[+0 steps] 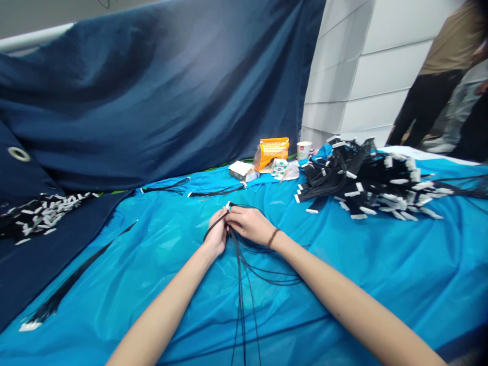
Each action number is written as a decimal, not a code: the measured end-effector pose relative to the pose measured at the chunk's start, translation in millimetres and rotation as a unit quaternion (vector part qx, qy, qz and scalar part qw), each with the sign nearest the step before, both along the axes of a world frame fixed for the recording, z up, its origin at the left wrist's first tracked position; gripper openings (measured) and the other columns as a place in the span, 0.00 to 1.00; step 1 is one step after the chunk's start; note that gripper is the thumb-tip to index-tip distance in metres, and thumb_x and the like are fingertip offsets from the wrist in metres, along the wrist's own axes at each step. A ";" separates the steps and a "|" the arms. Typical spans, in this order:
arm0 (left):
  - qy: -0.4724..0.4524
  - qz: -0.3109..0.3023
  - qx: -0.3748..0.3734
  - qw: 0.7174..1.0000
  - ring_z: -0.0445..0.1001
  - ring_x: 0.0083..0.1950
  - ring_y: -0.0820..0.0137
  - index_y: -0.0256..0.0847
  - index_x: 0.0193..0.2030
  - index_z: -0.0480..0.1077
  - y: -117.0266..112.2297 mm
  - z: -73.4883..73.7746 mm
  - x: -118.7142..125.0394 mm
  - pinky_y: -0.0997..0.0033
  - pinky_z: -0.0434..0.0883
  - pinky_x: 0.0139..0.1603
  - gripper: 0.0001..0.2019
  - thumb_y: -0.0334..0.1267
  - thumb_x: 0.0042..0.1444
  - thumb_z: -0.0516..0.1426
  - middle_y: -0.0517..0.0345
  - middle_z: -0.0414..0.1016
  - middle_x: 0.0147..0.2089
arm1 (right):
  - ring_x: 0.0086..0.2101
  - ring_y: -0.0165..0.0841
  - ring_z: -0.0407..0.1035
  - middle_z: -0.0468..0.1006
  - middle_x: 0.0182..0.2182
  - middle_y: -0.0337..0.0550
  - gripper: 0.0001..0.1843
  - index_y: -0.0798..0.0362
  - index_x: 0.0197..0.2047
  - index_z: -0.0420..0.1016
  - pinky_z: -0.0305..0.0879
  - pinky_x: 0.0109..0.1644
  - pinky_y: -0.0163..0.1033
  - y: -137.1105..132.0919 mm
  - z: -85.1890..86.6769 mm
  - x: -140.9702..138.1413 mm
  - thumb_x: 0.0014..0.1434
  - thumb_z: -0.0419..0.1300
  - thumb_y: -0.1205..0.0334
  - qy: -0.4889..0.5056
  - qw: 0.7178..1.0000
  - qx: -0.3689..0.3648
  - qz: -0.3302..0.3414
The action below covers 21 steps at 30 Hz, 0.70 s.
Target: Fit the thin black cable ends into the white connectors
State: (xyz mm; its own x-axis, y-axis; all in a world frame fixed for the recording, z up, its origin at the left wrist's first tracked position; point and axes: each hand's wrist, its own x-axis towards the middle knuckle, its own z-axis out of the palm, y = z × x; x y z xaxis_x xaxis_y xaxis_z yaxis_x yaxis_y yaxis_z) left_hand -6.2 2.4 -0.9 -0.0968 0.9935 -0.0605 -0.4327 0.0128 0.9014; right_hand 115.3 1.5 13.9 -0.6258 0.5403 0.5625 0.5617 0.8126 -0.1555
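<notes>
Both hands meet over the middle of the blue sheet around one black wire harness (240, 274). My left hand (216, 231) is closed on the harness near its upper end, where a small white connector (228, 205) pokes out above the fingers. From the right, my right hand (249, 223) pinches the wires close to that connector. Loose thin black wires hang from the hands toward the near edge, and some curve off to the right under the right wrist. The fingertips partly hide the gripped section.
A large pile of black harnesses with white connectors (358, 178) lies at right, another pile (46, 213) at far left. A bundle (72, 274) lies left on the blue sheet (160, 264). Behind stand an orange pouch (272, 152), a small box (243, 171) and a paper cup (304, 150). People stand far right.
</notes>
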 end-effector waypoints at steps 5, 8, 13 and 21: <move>0.009 -0.001 -0.007 1.000 0.60 0.20 0.80 0.35 0.27 0.68 0.0 -0.4 -0.5 0.79 0.54 0.19 0.15 0.44 0.36 0.64 0.63 0.67 0.21 | 0.38 0.29 0.66 0.71 0.37 0.42 0.07 0.54 0.36 0.71 0.57 0.36 0.31 0.6 -0.7 -0.2 0.59 0.51 0.67 -0.006 1.000 -0.006 -0.001; 0.017 -0.001 -0.009 1.000 0.61 0.20 0.80 0.35 0.27 0.68 0.3 -1.0 -0.7 0.78 0.54 0.19 0.15 0.44 0.37 0.63 0.63 0.67 0.21 | 0.38 0.29 0.66 0.71 0.37 0.43 0.07 0.54 0.35 0.71 0.57 0.37 0.31 1.0 -1.0 -0.3 0.59 0.52 0.67 -0.009 1.000 -0.009 0.002; 0.028 -0.001 -0.019 0.999 0.61 0.20 0.79 0.36 0.28 0.68 1.3 -3.3 -1.1 0.78 0.54 0.19 0.14 0.44 0.37 0.63 0.63 0.67 0.21 | 0.38 0.30 0.66 0.71 0.37 0.43 0.07 0.54 0.35 0.71 0.58 0.37 0.32 0.6 -0.3 -0.2 0.58 0.52 0.67 -0.013 1.000 -0.016 0.008; 0.048 -0.009 -0.016 0.999 0.61 0.20 0.79 0.36 0.27 0.69 2.5 -6.8 -2.0 0.78 0.54 0.19 0.13 0.43 0.39 0.62 0.62 0.68 0.21 | 0.37 0.30 0.67 0.72 0.38 0.43 0.07 0.55 0.35 0.71 0.58 0.36 0.32 -0.6 0.2 -0.5 0.58 0.52 0.68 -0.034 0.999 -0.014 0.003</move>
